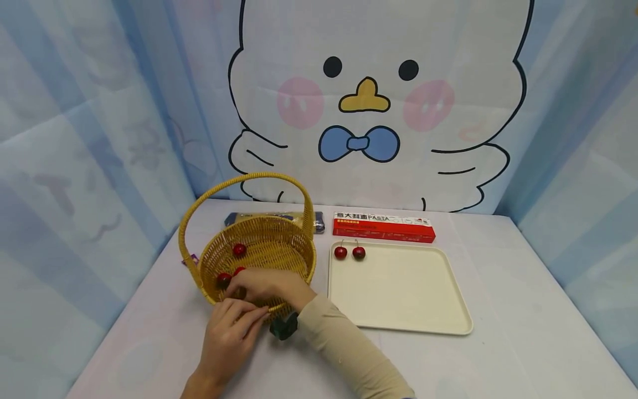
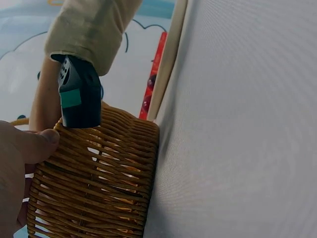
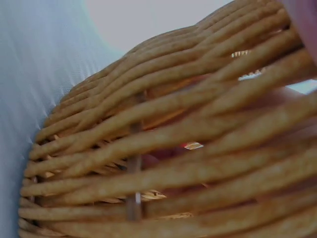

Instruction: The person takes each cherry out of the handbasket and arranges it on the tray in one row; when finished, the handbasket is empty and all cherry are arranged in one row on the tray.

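A yellow wicker basket (image 1: 299, 244) with a tall handle stands left of centre, with three red cherries (image 1: 240, 250) inside. My right hand (image 1: 266, 285), in a beige sleeve, reaches over the near rim into the basket, its fingertips beside the two front cherries (image 1: 224, 280). Whether it holds one is hidden. My left hand (image 1: 234, 330) grips the near rim from outside; in the left wrist view its thumb (image 2: 32, 145) presses on the woven wall (image 2: 99, 173). The right wrist view is filled by the wicker (image 3: 148, 148), with a red glimpse behind.
A cream tray (image 1: 404, 293) lies right of the basket, with two cherries (image 1: 349, 252) in its far left corner. Behind it lies a red pasta box (image 1: 382, 227), and a packet (image 1: 269, 219) sits behind the basket. Cloth walls close in the table.
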A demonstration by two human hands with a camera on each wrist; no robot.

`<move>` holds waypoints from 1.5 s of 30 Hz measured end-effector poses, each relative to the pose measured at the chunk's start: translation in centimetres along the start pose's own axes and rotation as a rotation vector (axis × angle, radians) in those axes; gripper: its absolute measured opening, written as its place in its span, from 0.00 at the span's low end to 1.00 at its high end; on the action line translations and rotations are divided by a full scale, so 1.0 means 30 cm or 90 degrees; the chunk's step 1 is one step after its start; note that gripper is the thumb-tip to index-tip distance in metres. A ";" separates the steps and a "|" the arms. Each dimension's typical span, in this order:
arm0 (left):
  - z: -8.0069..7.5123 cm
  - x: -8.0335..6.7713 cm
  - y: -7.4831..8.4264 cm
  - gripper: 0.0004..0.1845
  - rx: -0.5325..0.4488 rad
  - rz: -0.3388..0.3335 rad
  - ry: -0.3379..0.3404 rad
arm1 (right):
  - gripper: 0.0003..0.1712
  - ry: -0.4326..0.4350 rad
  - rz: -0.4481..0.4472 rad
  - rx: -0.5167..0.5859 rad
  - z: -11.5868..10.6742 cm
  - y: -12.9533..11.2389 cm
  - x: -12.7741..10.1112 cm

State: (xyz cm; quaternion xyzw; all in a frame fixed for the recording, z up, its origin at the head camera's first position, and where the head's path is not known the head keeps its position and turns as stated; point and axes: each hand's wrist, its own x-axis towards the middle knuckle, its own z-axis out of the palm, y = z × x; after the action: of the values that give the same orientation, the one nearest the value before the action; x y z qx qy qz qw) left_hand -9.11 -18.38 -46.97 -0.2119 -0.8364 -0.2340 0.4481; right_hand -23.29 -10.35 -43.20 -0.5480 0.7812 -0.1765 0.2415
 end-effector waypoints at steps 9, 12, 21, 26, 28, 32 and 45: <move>0.006 0.001 0.002 0.24 -0.003 0.012 0.017 | 0.16 0.013 0.007 0.016 -0.005 0.002 -0.018; 0.006 0.003 0.000 0.24 -0.001 0.015 0.021 | 0.15 0.030 0.010 0.006 -0.019 0.008 -0.034; -0.008 -0.004 0.000 0.25 0.007 -0.022 -0.026 | 0.17 0.103 0.015 0.006 -0.077 0.053 -0.126; -0.010 -0.005 0.001 0.26 0.013 -0.037 -0.039 | 0.18 0.136 0.026 0.016 -0.109 0.072 -0.178; -0.009 -0.004 0.002 0.27 0.015 -0.037 -0.039 | 0.19 0.150 0.031 0.023 -0.119 0.077 -0.200; -0.006 -0.001 0.004 0.26 0.012 -0.029 -0.030 | 0.20 0.182 0.039 0.036 -0.140 0.084 -0.243; -0.005 0.001 0.006 0.25 -0.003 -0.017 -0.012 | 0.18 0.299 0.066 0.108 -0.185 0.106 -0.391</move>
State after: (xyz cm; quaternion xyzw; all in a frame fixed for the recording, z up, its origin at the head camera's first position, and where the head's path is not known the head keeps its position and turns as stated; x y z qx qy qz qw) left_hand -8.93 -18.32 -46.85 -0.2036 -0.8428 -0.2397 0.4368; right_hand -25.61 1.83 -38.21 -0.4287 0.8256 -0.3511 0.1071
